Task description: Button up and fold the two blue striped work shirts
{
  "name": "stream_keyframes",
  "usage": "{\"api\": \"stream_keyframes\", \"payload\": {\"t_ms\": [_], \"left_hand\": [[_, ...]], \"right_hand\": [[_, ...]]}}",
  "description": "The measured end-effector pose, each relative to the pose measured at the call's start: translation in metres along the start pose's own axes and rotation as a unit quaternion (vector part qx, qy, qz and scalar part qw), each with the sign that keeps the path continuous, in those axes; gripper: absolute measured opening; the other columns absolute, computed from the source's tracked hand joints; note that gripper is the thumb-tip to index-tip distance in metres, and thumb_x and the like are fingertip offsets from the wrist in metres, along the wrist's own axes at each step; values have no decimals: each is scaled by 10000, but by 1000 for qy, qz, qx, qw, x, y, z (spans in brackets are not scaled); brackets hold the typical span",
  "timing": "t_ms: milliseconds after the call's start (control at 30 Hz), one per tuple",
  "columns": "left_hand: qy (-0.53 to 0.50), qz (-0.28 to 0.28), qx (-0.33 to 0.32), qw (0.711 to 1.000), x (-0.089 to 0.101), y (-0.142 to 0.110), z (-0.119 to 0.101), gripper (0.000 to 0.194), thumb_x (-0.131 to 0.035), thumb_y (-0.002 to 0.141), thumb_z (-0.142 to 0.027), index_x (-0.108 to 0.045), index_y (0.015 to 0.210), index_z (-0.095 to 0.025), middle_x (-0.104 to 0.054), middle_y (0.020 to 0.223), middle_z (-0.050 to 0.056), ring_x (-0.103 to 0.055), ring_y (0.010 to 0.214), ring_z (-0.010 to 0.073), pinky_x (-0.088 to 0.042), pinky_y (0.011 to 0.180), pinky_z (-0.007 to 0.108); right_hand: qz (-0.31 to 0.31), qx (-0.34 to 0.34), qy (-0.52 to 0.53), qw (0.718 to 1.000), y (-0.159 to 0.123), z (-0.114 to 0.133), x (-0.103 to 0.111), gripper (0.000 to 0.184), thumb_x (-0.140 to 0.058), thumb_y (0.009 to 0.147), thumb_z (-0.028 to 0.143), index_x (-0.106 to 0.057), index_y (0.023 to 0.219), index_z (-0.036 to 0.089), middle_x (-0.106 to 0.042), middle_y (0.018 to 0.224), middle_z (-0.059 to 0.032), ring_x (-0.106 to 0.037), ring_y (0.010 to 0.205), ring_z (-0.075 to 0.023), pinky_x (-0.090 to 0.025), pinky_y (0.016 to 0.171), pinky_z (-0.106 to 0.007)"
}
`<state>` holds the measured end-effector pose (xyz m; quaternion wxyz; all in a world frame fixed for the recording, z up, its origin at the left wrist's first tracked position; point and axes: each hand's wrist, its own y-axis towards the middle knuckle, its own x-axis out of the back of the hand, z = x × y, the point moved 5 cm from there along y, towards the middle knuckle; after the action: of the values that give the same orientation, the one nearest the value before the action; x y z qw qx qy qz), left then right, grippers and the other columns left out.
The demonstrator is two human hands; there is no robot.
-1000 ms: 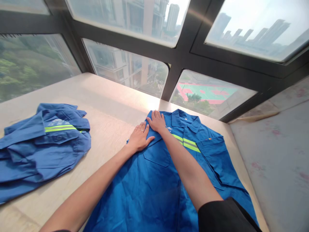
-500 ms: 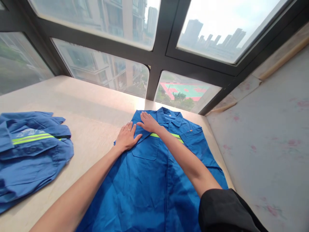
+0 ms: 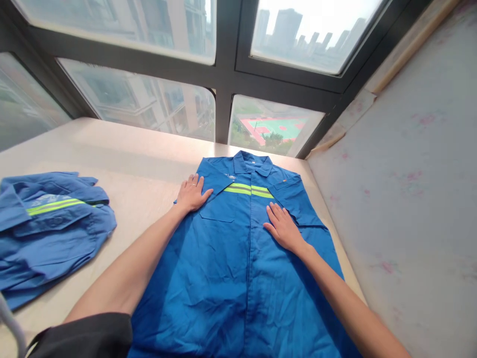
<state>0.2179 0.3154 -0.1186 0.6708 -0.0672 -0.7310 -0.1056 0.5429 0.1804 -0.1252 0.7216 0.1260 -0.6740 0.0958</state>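
Observation:
A blue work shirt (image 3: 223,258) with a collar and yellow-green reflective stripes lies spread front side up, its collar toward the window. Both of its sleeves are laid inward over the chest. My left hand (image 3: 193,193) rests flat with fingers stretched on the folded sleeve at the shirt's left edge; a ring shows on one finger. On the right side of the chest, just below the stripe, my right hand (image 3: 283,227) lies with fingers extended on the cloth. Neither hand grips anything.
A second blue garment (image 3: 55,223) with similar stripes lies folded on the pale sill surface (image 3: 149,154) at left. Dark window frames (image 3: 223,79) rise behind the shirt. A floral-papered wall (image 3: 410,199) borders the right. A grey curved bar (image 3: 12,323) shows at lower left.
My right hand has moved from the left shoulder of the shirt across to the right chest, uncovering the stripes and a small white print. My left hand stays on the left sleeve. The view has shifted slightly.

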Motion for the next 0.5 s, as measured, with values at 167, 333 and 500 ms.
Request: {"api": "stream_keyframes", "payload": {"t_ms": [167, 333, 500], "left_hand": [[13, 13, -5, 1000, 3, 0, -2, 772, -234, 978, -584, -304, 1524, -43, -260, 1591, 215, -203, 1483, 359, -219, 1166, 504], [46, 6, 29, 999, 12, -9, -13, 737, -268, 979, -572, -355, 1506, -64, -239, 1587, 249, -160, 1493, 376, -145, 1171, 569], [33, -61, 76, 995, 28, -32, -58, 581, -367, 953, -284, -393, 1460, -1, -237, 1573, 286, -167, 1491, 378, -155, 1166, 583]], "right_hand": [[-23, -3, 13, 1000, -7, -4, -2, 616, -319, 1025, 494, -389, 1512, 123, -307, 1587, -134, -268, 1479, -266, -221, 1205, -464], [-29, -8, 3, 1000, -6, 2, 4, 612, -342, 1020, 483, -394, 1508, 118, -320, 1580, -146, -276, 1474, -273, -239, 1194, -465], [-50, -69, -23, 996, -16, 9, 10, 577, -346, 1023, 447, -461, 1458, 86, -407, 1523, -195, -362, 1421, -315, -291, 1150, -485]]}}
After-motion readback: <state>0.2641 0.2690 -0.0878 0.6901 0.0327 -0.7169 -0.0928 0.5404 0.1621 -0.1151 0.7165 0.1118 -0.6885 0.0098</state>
